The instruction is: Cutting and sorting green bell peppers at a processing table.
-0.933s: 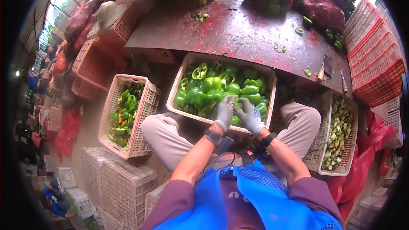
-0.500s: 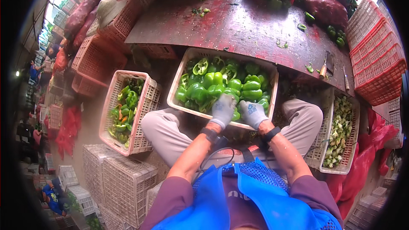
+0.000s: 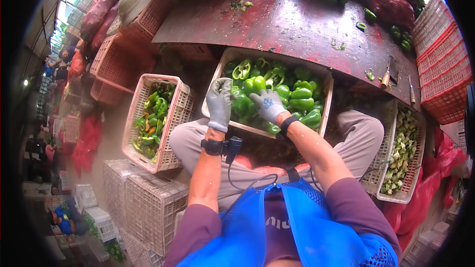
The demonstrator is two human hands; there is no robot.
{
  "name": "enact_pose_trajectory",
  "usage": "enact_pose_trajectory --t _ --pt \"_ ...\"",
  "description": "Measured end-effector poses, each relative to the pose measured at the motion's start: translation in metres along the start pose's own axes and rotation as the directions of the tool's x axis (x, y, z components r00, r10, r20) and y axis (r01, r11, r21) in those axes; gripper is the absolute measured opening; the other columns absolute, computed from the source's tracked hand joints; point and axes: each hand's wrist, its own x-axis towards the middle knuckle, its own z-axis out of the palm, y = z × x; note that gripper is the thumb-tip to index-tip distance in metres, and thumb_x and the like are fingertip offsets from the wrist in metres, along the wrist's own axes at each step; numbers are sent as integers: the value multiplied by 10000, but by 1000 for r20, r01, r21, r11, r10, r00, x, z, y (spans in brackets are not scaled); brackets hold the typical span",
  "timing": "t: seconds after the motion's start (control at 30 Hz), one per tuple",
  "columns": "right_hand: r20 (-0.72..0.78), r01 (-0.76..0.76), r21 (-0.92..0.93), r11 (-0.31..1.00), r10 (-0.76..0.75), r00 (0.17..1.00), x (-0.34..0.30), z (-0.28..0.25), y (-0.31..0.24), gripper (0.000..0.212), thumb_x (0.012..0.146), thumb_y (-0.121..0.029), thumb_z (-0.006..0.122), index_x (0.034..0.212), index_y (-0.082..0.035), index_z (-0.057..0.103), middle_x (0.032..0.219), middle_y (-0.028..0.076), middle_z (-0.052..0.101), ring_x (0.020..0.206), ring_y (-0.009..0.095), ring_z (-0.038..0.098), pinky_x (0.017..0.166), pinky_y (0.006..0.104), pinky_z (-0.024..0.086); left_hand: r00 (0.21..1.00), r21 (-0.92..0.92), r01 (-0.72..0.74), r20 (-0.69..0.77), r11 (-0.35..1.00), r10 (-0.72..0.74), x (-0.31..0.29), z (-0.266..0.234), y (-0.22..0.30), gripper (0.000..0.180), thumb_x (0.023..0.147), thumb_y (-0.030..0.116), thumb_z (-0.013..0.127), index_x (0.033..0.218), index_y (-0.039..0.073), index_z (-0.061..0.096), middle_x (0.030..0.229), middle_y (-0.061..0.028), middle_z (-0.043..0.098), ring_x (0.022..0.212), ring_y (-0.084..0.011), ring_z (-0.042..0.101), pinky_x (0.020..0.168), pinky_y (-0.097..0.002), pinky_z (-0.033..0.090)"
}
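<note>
- The left hand [image 3: 218,104], in a grey glove, was above the near left part of the middle crate [image 3: 330,96], fingers curled inward; whether it pinched anything could not be told.
- The right hand [image 3: 268,105], also gloved, was over the peppers with its fingers bent down toward them; its grip could not be determined.
- The green peppers [image 3: 302,100] lay heaped in the middle crate, some whole, at least one cut open with its hollow facing up.
- That crate stood between the person's knees, against the table [image 3: 222,24], presumably to keep its contents within reach of both hands.
- The left crate [image 3: 177,123] held green peppers or pieces, with some orange among them.
- The right crate [image 3: 377,168] held pale green trimmings [image 3: 400,153], apparently kept apart from the peppers.
- A wooden-handled knife [image 3: 385,79] lay near the table's right end, probably placed for easy reach.
</note>
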Motion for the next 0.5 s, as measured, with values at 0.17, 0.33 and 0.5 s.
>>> enact_pose_trajectory --t 0.17,0.33,0.5 --pt "-208 196 -120 973 -218 954 -23 46 -40 547 860 -180 600 1406 -173 573 1244 200 622 1119 366 602 1042 492 414 992 -65 97 -77 993 -102 0 -32 -18 142 1043 201 614 1037 66 656 825 16 635 574 -52 596 476 -181 417" --pt "35 127 -122 984 -123 992 -19 31 -30 631 934 -457 541 1449 -92 545 1286 220 631 1236 400 563 1166 601 271 971 -107 238 47 965 -234 5 -10 -41 180 1025 241 650 1130 95 652 872 24 635 652 -76 597 533 -205 447" --pt "77 114 121 986 -124 989 -35 -17 -40 246 823 -250 647 988 -83 720 918 150 705 821 344 667 713 459 509 997 22 65 -37 998 -64 -8 39 -13 155 1026 185 639 1136 79 663 1008 -18 660 787 -118 623 626 -248 531"
